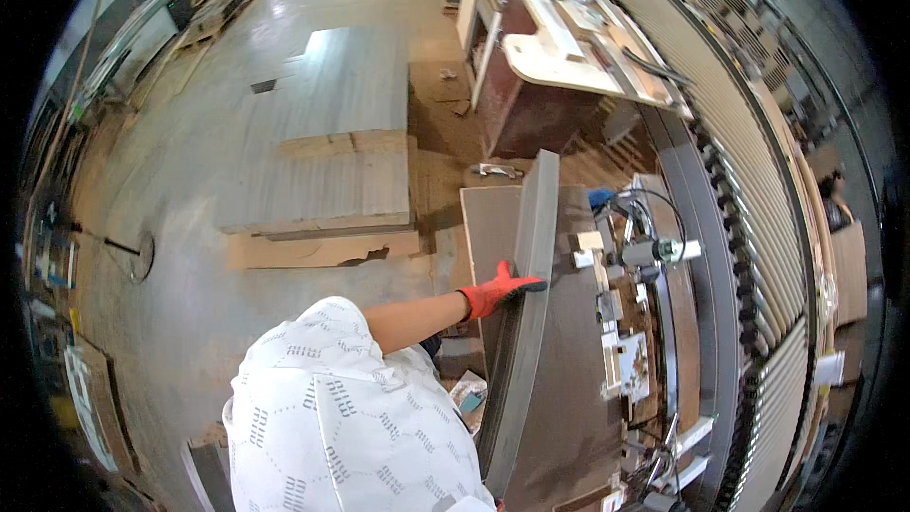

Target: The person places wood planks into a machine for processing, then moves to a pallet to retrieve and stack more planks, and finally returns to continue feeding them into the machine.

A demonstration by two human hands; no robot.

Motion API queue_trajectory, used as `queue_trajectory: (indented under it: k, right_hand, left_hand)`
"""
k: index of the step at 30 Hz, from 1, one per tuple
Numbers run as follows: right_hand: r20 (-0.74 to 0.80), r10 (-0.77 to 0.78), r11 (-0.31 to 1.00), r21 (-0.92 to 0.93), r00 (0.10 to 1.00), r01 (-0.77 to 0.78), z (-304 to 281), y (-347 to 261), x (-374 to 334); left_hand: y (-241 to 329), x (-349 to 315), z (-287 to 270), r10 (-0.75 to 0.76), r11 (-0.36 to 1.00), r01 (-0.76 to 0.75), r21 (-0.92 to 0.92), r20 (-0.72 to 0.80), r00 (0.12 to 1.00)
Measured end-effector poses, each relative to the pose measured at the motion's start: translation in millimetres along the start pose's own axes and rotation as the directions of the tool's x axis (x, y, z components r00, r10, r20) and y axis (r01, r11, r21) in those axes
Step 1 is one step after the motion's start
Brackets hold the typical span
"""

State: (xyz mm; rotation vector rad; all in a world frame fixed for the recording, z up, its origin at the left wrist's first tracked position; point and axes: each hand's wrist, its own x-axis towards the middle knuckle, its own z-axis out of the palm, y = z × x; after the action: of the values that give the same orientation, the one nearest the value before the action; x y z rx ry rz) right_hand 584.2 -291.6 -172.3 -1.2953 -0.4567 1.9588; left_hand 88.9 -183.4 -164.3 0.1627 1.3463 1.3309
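Observation:
A long grey board (533, 237), or a tight stack of narrow boards, runs from the upper middle down to the lower edge, above a brown work surface (569, 417). My left hand (495, 292), in a red glove with dark fingertips, grips it around the middle; its thumb points away along the board and its fingers lie over the top. At the lower edge only a scrap of red from my right hand (500, 504) shows beside the board; its fingers are hidden.
Stacked grey planks (332, 171) lie on cardboard at the left. A clamp-like machine unit (649, 252) lines the worktop's right side, with a roller conveyor (758, 256) beyond. A cluttered bench (540, 62) stands ahead; a person (834, 204) is at the far right.

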Motion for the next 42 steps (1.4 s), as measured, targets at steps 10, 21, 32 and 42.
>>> queue_trajectory:
  k: [10,21,32,42]
  right_hand:
    - [0.117,0.059,0.984,-0.174,0.991,-0.037,30.5,-51.0,27.4]
    - [0.290,0.168,0.926,-0.375,0.942,-0.050,73.5,-55.0,47.7]
    - [0.401,0.428,0.781,-0.615,0.810,-0.108,142.7,38.8,16.8]
    - [0.454,0.581,0.638,-0.769,0.675,-0.032,286.0,223.5,-58.5]
  left_hand:
    - [5.3,18.6,-12.6,-0.036,0.990,0.044,-0.136,0.063,0.997]
    - [4.4,-50.5,-70.1,0.503,0.847,-0.424,-0.321,0.222,0.835]
    - [25.6,-290.7,-267.6,0.434,0.611,-0.572,-0.547,-0.373,0.820]
    - [-87.2,-451.0,-519.2,0.305,0.351,-0.800,-0.487,-0.748,0.590]
